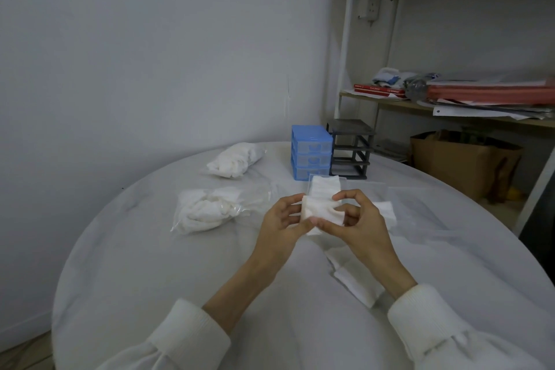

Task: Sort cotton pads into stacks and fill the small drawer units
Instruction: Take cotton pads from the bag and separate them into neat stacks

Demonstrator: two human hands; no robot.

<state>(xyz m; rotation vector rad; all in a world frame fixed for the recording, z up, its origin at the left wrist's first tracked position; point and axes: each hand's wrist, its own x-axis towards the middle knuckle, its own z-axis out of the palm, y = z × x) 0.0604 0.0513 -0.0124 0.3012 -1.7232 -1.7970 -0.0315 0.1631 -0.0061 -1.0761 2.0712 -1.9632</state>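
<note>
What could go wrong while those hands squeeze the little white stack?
1. Both hands, left hand and right hand, pinch the stack of cotton pads only at its edges, above the table; loose pads might slide out and scatter.
2. The clear drawer just behind already holds pads; a bump could perhaps knock it askew.
3. The loose pads under the right wrist might get swept aside by the sleeve.

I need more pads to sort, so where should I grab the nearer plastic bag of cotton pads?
Judging by its pose, pinch the loose clear film at the right end of the nearer bag, coming from the right. The pads bunch to the left, so that flap looks empty and flat.
</note>
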